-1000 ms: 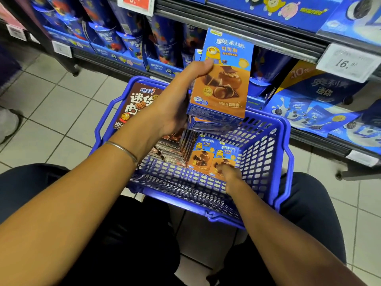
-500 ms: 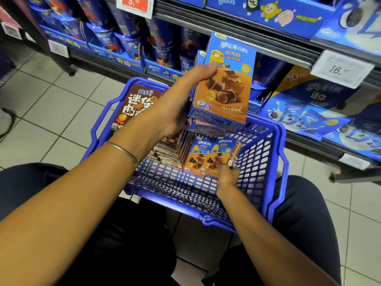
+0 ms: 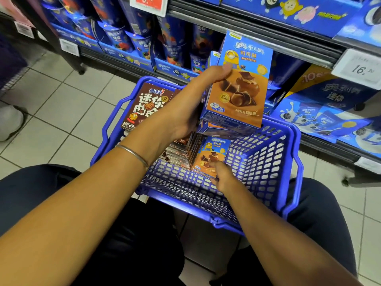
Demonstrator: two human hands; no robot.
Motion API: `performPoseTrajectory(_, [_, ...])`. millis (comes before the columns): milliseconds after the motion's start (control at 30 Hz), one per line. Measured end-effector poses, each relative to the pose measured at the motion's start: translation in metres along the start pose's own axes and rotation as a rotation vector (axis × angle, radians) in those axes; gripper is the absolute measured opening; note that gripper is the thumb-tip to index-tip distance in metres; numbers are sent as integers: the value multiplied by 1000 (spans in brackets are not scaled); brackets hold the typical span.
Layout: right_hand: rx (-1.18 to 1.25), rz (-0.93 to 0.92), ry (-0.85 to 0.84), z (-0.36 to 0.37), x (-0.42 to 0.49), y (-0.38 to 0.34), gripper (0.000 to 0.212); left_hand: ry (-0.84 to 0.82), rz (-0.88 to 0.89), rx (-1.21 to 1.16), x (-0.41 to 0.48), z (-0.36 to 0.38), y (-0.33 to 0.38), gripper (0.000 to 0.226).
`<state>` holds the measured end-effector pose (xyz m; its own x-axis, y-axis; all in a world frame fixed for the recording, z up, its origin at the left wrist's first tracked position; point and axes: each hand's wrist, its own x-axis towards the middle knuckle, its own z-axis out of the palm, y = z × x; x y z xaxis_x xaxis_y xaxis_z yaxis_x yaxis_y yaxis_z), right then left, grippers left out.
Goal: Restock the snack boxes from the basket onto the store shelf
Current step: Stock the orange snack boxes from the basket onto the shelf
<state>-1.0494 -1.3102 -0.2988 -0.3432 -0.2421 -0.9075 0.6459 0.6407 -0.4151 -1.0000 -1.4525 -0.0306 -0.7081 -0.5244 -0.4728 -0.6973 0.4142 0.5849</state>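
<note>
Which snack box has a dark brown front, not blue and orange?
The brown box at the basket's far left, beside the left hand. The held box and the lower box at the right hand are blue and orange.

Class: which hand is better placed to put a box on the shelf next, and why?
Left. The left hand holds a stack up by the shelf; the right hand is down in the basket, gripping one box.
</note>
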Motion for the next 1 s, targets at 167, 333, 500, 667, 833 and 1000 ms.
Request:
performPoseTrajectory(167, [41, -3, -68, -2, 6, -2, 15, 34, -65, -126, -3, 2, 5, 48])
performPoseTrajectory(333, [-14, 36, -92, -5, 14, -4, 16, 119, -93, -138, -1, 5, 8, 50])
performPoseTrajectory(500, [-34, 49, -118, -3, 7, -2, 12, 126, -175, -281, -1, 0, 17, 50])
performPoseTrajectory(667, [-66, 30, -99, -3, 8, 3, 27, 48, -170, -300, -1, -6, 21, 49])
performPoseTrajectory(833, [85, 0, -130, -14, -2, -3, 38, 47, -166, -337, 28, -14, 14, 48])
performPoseTrajectory(1000, [235, -31, -146, -25, -45, -24, 36, 13, -352, -552, 44, -12, 14, 50])
